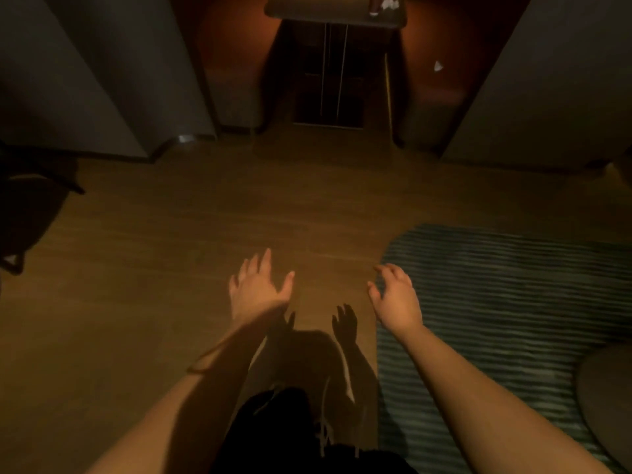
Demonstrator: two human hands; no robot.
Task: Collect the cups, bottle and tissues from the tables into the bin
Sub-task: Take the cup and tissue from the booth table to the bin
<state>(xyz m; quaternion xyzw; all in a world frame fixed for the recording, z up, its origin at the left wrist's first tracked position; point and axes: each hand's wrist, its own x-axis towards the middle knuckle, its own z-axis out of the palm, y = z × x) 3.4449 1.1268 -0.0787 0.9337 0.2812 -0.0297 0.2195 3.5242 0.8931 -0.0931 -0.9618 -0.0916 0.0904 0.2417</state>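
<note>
Both hands empty — left hand (259,285) fingers spread, right hand (393,295) loosely curled, well apart from the far table (307,10), where a crumpled tissue (390,3) and reddish cup-like item (375,5) remain uncollected — no bin visible.

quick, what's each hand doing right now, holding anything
Left hand: open, fingers spread, holding nothing.
Right hand: open, fingers loosely curled, holding nothing.
</note>
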